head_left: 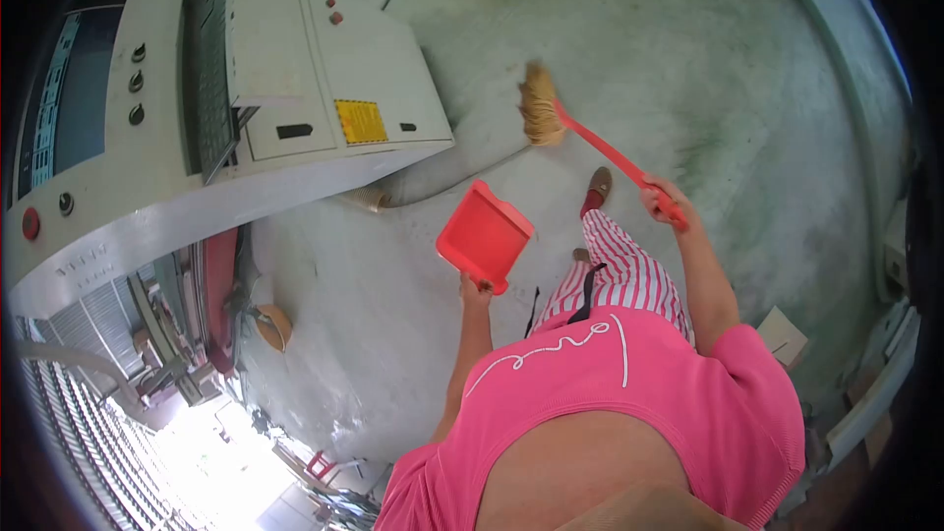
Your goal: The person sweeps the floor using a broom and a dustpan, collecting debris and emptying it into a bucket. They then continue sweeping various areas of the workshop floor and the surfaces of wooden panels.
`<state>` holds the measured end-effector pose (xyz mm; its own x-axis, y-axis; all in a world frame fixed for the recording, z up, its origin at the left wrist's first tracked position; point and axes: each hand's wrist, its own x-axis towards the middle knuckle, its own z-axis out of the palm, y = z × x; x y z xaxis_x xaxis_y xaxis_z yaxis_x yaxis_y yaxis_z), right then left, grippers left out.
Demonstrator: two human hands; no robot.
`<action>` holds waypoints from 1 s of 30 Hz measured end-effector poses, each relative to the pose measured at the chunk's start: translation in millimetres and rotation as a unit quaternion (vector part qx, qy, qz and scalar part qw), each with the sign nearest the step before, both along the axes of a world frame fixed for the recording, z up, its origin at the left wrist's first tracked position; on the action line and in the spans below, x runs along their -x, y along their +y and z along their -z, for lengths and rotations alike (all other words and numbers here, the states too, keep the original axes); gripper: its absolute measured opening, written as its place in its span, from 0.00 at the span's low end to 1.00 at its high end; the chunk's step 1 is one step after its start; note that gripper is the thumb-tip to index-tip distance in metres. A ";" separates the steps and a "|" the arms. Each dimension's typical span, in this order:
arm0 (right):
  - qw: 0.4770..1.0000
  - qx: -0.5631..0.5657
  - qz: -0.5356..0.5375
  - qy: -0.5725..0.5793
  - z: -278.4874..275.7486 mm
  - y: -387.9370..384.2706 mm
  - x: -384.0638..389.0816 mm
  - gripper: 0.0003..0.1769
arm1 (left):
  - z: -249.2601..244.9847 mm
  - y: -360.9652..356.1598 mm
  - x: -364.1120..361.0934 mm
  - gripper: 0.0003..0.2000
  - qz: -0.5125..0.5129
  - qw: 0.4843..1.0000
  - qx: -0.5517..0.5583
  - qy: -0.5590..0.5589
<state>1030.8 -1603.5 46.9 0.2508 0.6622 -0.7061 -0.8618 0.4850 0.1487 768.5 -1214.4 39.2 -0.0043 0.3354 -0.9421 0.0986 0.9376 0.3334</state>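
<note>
My left hand [476,289] is closed around the near end of a red dustpan [486,234], which is held out in front of me over the concrete floor. In my right hand [661,199], fingers wrapped round the red handle, is a hand broom [540,106] with straw-coloured bristles. The broom points away to the upper left, its bristle head beyond the dustpan and close over the floor. Nothing shows inside the dustpan.
A large white machine [344,69] with a screen, knobs and a yellow label fills the left. A hose [366,199] and a thin cable lie on the floor [551,0] beside it. Boards [875,364] lean at the right, near a cardboard piece [782,336].
</note>
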 end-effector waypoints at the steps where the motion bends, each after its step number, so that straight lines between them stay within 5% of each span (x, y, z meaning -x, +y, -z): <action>1: 0.999 0.026 0.021 0.036 -3.3 -24.1 5.5 0.10 | 0.6 4.0 -12.9 0.14 0.005 1.000 0.007 -0.003; 9: 0.980 0.188 0.056 0.027 -60.8 -134.6 25.5 0.11 | 12.1 19.6 -78.1 0.14 0.000 1.000 -0.014 0.015; 16: 0.965 0.260 0.009 -0.027 -119.0 -115.1 23.8 0.12 | 23.5 12.6 -59.2 0.15 0.017 1.000 -0.007 0.001; 18: 0.961 0.273 -0.041 -0.032 -130.2 -97.1 19.7 0.10 | 24.8 5.6 -51.6 0.08 -0.012 0.999 0.009 0.036; 24: 0.962 0.234 -0.123 -0.067 -140.7 -38.9 -10.6 0.12 | 29.2 -0.5 -36.2 0.09 -0.071 0.983 0.040 0.162; 30: 0.960 0.055 -0.240 -0.134 -107.9 65.5 -72.7 0.08 | 17.1 8.5 -42.6 0.11 -0.095 0.986 0.015 0.134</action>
